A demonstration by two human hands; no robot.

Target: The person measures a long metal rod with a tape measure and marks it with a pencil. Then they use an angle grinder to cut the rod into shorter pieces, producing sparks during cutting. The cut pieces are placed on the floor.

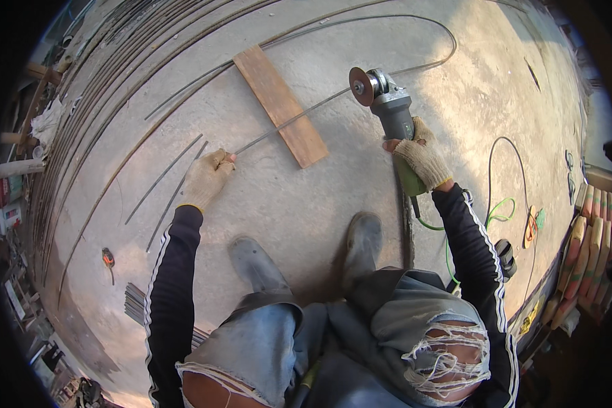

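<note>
Cream knitted gloves (202, 189) cover both hands. On the left, the left hand (211, 171) has its fingers curled and the thumb pressed together on the near end of a thin metal rod (292, 121). On the right, the right hand (421, 158) is wrapped firmly around the body of an angle grinder (396, 117), its head pointing far. The grinder's disc (361, 86) covers part of the rod from view; whether they touch, I cannot tell. Beyond it the rod bends round in a wide loop.

At the far left, long rods (51, 197) sweep along the floor (333, 187) in curved lines. Nearer lie an orange and black tape measure (108, 257) and, beside the left sleeve, a bundle of grey rods (136, 304). Two short cut rods (164, 178) lie just left of the left hand. Between the hands, a flat wooden plank (279, 102) lies crosswise beneath the rod. Two grey boots (364, 245) stand near; a green cord (447, 257) trails by the right sleeve, and pinkish sacks (578, 262) are stacked far right.

Rough pale concrete contrasts with smooth brown wood, a round reddish-brown disc, a silvery gear head and frayed, torn denim.
</note>
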